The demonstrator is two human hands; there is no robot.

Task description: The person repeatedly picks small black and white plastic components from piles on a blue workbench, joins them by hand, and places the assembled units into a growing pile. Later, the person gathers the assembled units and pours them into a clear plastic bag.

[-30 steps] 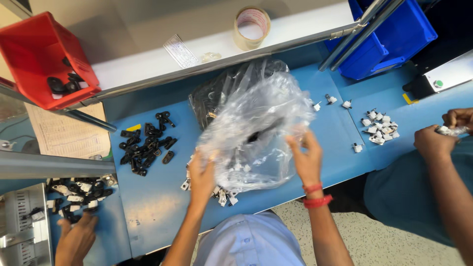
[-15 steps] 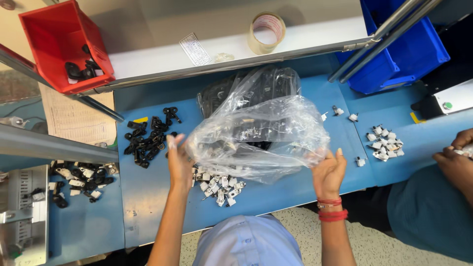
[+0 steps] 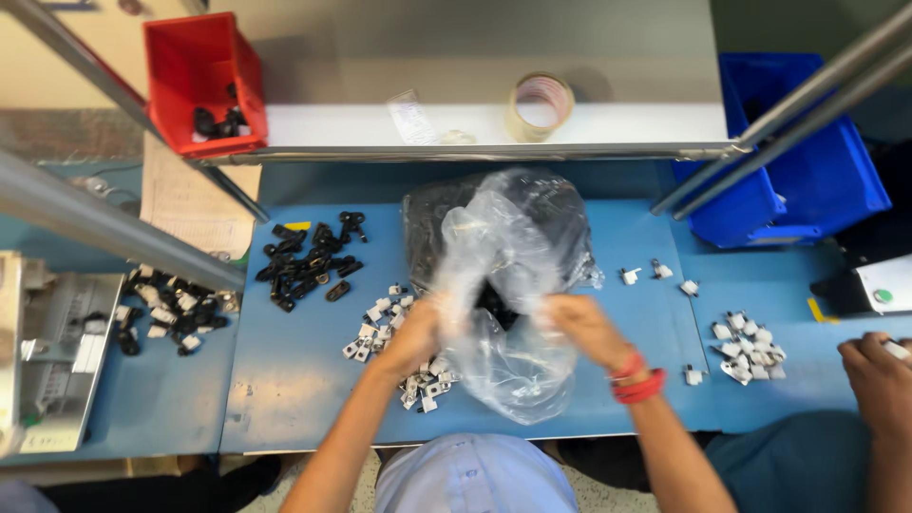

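Observation:
Both my hands grip a clear plastic bag (image 3: 518,275) over the blue table (image 3: 285,389). My left hand (image 3: 418,332) bunches its left side, my right hand (image 3: 584,328), with red bands on the wrist, bunches its right side. The hands are close together and the bag stands crumpled between them. Under it lies a second bag of black parts (image 3: 427,218). A heap of small white clips (image 3: 385,328) lies just left of my left hand. A pile of black clips (image 3: 309,261) sits further left.
A red bin (image 3: 195,76) with black parts and a tape roll (image 3: 540,103) stand on the back shelf. Blue bins (image 3: 807,180) are at the right. Another person's hand (image 3: 879,375) works beside more white clips (image 3: 746,342). Metal rails cross the left side.
My hands, spread wide holding the bag stretched open half a second ago, have come together at the middle, gathering and crumpling the bag between them.

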